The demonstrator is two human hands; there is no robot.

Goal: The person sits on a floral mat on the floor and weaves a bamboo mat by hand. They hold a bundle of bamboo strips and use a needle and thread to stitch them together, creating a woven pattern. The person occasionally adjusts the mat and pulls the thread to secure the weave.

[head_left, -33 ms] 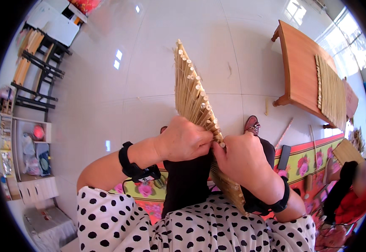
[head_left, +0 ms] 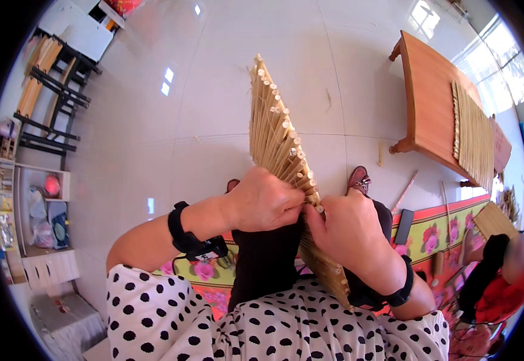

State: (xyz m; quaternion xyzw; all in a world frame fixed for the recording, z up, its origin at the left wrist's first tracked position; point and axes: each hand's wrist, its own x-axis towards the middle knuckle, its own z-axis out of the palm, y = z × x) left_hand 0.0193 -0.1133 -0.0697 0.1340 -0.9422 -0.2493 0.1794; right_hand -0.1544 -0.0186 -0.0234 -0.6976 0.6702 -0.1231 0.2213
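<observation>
A mat of tan plant stalks [head_left: 269, 129], bound side by side, stands on edge between my knees, its round cut ends in a slanting row facing up. My left hand [head_left: 266, 201] is closed at the mat's upper edge, thumb and fingers pressed together; what it pinches there is hidden. Opposite it, my right hand [head_left: 352, 225] grips the same edge, its thumb against the stalk ends. The two hands almost meet. Below the right hand, the mat's near end [head_left: 328, 274] slopes down to my lap.
A wooden table [head_left: 421, 96] at the right bears another stalk mat [head_left: 475, 135]. A phone [head_left: 404, 226] lies on a flowered cloth [head_left: 430, 237]. Someone in red [head_left: 499, 295] sits at the lower right. Black-framed stools [head_left: 54, 90] and a shelf unit [head_left: 44, 210] stand at the left.
The view has shifted very slightly. Both hands keep the same hold at the mat's edge.
</observation>
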